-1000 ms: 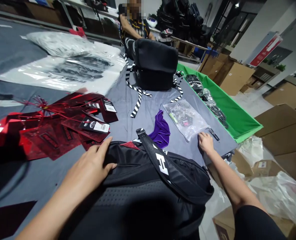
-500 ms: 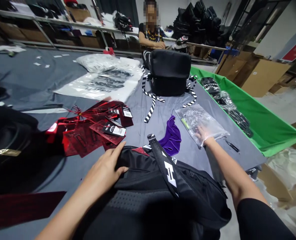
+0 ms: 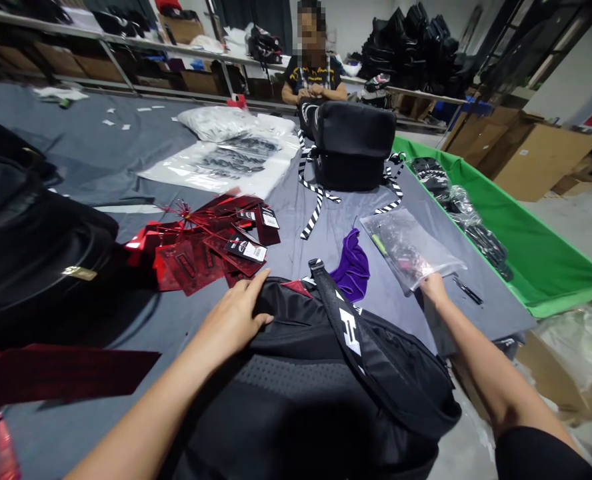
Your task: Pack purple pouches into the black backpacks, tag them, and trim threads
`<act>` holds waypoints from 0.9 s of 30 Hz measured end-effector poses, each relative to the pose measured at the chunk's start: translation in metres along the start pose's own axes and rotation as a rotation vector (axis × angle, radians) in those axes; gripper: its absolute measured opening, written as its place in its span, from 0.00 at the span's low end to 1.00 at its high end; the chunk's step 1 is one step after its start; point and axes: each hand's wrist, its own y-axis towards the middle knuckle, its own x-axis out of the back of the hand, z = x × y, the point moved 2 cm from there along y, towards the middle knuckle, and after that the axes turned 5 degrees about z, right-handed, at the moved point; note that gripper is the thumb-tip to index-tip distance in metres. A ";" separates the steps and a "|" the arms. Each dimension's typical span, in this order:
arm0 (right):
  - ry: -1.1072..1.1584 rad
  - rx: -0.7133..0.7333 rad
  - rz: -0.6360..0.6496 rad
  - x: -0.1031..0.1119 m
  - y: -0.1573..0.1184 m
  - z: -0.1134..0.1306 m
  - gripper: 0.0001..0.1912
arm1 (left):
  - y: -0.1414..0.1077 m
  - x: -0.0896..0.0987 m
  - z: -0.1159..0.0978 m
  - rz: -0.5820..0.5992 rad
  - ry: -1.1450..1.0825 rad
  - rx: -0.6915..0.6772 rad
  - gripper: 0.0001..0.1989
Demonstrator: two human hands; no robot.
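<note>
A black backpack (image 3: 296, 413) with a strap marked in white lies nearest me. My left hand (image 3: 233, 313) grips its upper left edge, fingers over the edge and thumb on the near side. To the right, my right hand (image 3: 433, 288) is closed on the near corner of a clear plastic bag (image 3: 411, 247); its fingertips are partly hidden. Small items, some pink and yellow-green, show through the plastic. Between backpack and bag sits a folded purple cloth (image 3: 353, 267). Red tags (image 3: 196, 260) with strings lie beyond my left hand.
A second black bag (image 3: 351, 143) with striped cords stands ahead, with a person (image 3: 313, 73) behind it. Black bags (image 3: 41, 247) are at left. Plastic packages (image 3: 226, 157) lie on the grey table. A green-lined bin (image 3: 541, 267) borders it at right, near a dark tool (image 3: 469, 291).
My right hand has drawn back from over the plastic bag's middle to its near corner and closed. My left hand keeps its place on the backpack. The whole view has shifted slightly left.
</note>
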 end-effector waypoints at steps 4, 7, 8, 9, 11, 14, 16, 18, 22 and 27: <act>0.098 -0.149 -0.141 0.034 -0.046 -0.012 0.12 | 0.000 -0.002 0.004 -0.042 -0.030 -0.048 0.41; 0.198 -0.200 -0.151 0.062 -0.070 0.010 0.16 | -0.014 0.014 -0.004 -0.270 -0.077 -0.108 0.33; 0.258 -0.171 -0.147 0.073 -0.074 0.027 0.16 | -0.023 0.023 -0.010 -0.367 -0.128 -0.135 0.31; 0.317 -0.108 -0.150 0.084 -0.077 0.050 0.15 | -0.032 0.031 -0.017 -0.438 -0.215 -0.163 0.29; 0.452 0.141 -0.206 0.108 -0.082 0.107 0.11 | -0.051 0.043 -0.035 -0.396 -0.488 -0.223 0.26; 0.453 0.668 -0.224 0.132 -0.098 0.196 0.13 | -0.072 0.038 -0.063 0.071 -0.917 -0.273 0.24; 0.450 0.919 -0.172 0.135 -0.110 0.238 0.17 | -0.082 0.025 -0.073 0.344 -1.136 -0.290 0.25; 0.468 1.069 -0.090 0.128 -0.120 0.261 0.20 | -0.090 0.012 -0.072 0.391 -1.308 -0.282 0.25; 0.652 0.790 0.016 0.108 -0.123 0.272 0.24 | -0.103 -0.002 -0.053 0.043 -1.393 -0.178 0.18; 0.838 0.442 0.453 0.096 -0.128 0.286 0.09 | -0.119 -0.012 -0.047 -0.125 -1.242 -0.197 0.10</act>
